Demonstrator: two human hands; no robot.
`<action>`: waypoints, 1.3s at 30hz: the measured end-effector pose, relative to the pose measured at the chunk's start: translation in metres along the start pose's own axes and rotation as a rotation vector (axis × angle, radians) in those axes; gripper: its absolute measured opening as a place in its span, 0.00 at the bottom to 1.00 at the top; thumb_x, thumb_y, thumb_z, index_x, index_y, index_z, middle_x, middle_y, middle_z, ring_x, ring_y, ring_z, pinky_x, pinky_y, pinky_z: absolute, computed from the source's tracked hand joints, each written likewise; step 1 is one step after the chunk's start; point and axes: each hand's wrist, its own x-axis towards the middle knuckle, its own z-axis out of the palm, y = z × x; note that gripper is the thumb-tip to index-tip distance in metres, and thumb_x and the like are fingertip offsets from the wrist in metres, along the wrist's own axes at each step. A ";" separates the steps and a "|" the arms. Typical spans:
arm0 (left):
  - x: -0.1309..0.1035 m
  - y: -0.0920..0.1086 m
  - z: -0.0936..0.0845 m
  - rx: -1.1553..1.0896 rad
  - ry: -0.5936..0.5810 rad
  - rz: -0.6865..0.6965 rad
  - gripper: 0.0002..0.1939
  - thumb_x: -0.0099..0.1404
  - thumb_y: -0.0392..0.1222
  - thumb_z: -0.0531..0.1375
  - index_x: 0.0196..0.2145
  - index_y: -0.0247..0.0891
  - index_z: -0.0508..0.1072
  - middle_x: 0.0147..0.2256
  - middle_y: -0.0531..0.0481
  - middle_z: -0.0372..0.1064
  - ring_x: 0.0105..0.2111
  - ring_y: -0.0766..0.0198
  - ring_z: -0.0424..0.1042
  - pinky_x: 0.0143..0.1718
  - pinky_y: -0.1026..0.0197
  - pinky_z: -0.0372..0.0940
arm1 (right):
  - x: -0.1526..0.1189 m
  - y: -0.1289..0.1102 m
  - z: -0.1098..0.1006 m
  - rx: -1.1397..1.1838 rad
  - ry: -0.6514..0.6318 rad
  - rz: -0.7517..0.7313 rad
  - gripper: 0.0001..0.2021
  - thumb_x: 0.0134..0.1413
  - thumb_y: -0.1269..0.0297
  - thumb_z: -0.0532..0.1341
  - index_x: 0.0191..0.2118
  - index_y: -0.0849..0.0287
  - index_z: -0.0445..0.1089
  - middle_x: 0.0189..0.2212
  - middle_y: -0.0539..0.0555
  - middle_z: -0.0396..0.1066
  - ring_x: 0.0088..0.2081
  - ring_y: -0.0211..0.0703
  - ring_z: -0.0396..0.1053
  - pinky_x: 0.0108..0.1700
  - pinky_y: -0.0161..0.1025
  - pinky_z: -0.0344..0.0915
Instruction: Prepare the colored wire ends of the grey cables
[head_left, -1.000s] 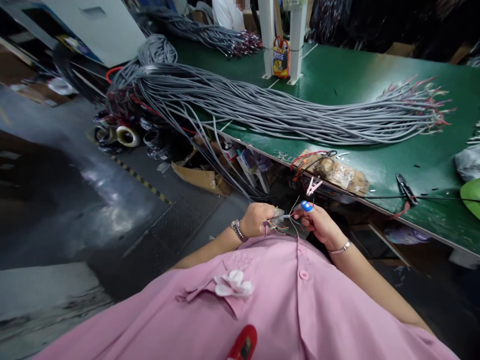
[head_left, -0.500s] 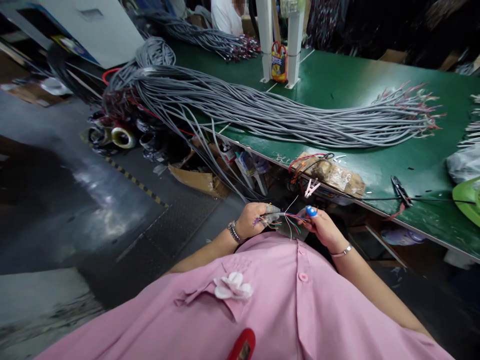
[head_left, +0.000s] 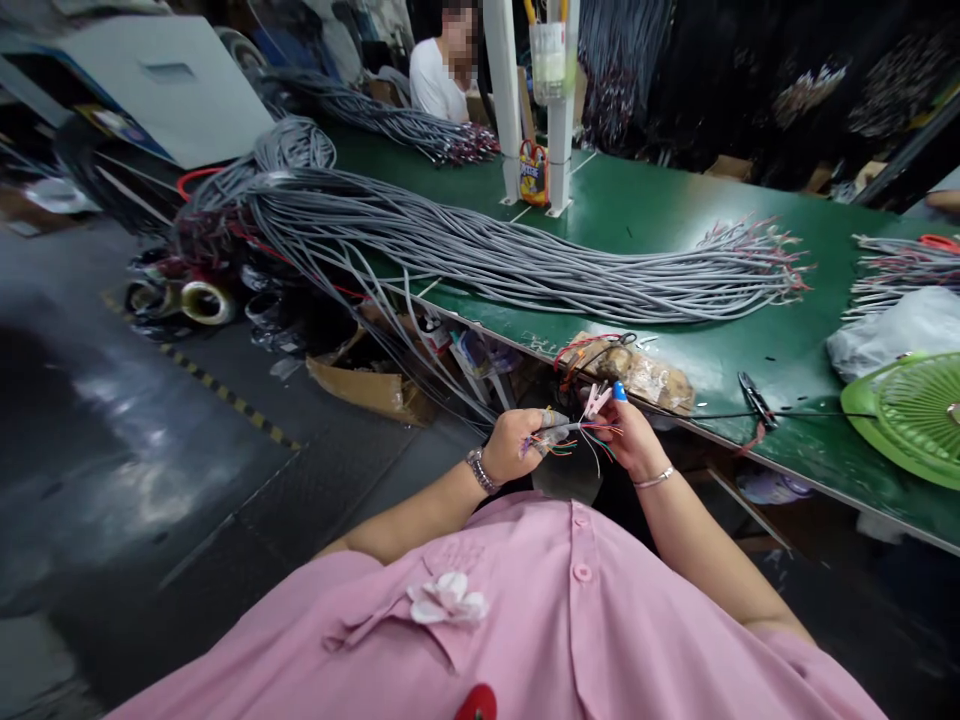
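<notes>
My left hand (head_left: 514,443) is closed round the end of a grey cable (head_left: 559,433), whose thin coloured wires fan out to the right and below the fingers. Just right of the wires is my right hand (head_left: 632,435), with a blue cover on one fingertip. Its fingers are bent at a pink clip (head_left: 596,402) near the bench edge; whether they pinch the clip or the wires cannot be made out. A long bundle of grey cables (head_left: 480,245) lies across the green bench (head_left: 630,195).
A taped block (head_left: 645,378) sits at the bench edge, with black cutters (head_left: 756,400) and a green fan (head_left: 911,415) to its right. Behind the bench is a person in white (head_left: 436,80). A cardboard box (head_left: 371,390) stands on the floor below.
The view has shifted, so the bench sits lower and further left. My right hand has moved up from the wire ends to the pink clip.
</notes>
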 end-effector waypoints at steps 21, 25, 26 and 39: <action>-0.009 -0.009 0.004 -0.039 -0.161 0.027 0.11 0.67 0.41 0.59 0.41 0.34 0.78 0.33 0.44 0.79 0.32 0.63 0.77 0.35 0.64 0.70 | -0.003 0.013 0.006 0.048 0.060 0.021 0.29 0.43 0.30 0.62 0.28 0.56 0.65 0.25 0.52 0.70 0.20 0.34 0.56 0.17 0.31 0.45; -0.031 -0.009 -0.007 -0.045 -0.196 0.061 0.12 0.67 0.44 0.59 0.42 0.35 0.78 0.32 0.44 0.78 0.31 0.63 0.77 0.34 0.64 0.69 | -0.008 0.018 -0.006 0.046 0.053 0.079 0.28 0.43 0.33 0.64 0.32 0.56 0.68 0.29 0.54 0.72 0.20 0.34 0.55 0.16 0.31 0.39; -0.036 -0.009 -0.009 -0.049 -0.199 0.078 0.12 0.67 0.44 0.59 0.42 0.35 0.78 0.32 0.44 0.78 0.32 0.63 0.77 0.35 0.63 0.70 | -0.009 0.019 -0.009 0.036 0.051 0.088 0.27 0.43 0.34 0.65 0.32 0.56 0.69 0.30 0.54 0.72 0.20 0.34 0.55 0.16 0.31 0.39; -0.055 -0.004 -0.020 -0.139 -0.243 -0.299 0.11 0.65 0.41 0.60 0.43 0.34 0.76 0.36 0.44 0.76 0.33 0.63 0.75 0.33 0.64 0.68 | -0.059 0.026 0.004 -0.386 -0.053 -0.057 0.17 0.48 0.49 0.69 0.34 0.58 0.71 0.27 0.50 0.69 0.22 0.32 0.54 0.21 0.33 0.49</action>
